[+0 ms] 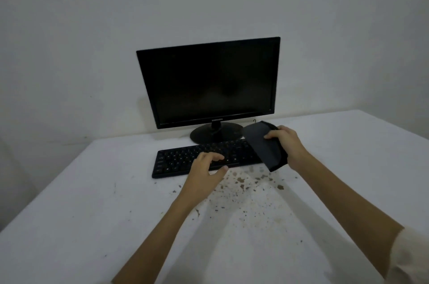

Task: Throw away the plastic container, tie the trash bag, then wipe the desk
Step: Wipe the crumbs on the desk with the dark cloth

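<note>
Our right hand [287,144] grips the black plastic container [262,146], tilted on edge above the right end of the keyboard [178,160]. It is held clear of the desk [92,214], we judge, for the trip to the bin. Our left hand [206,172], fingers loosely spread and holding nothing, sits over the keyboard's near edge, perhaps to steady it. Brown stains [241,190] spatter the white desk in front of the keyboard and still need wiping. No trash bag is in view. The monitor [209,81] behind is dark; small lettering on its lower bezel appears to read Samsung. The key legends are too small to read.
</note>
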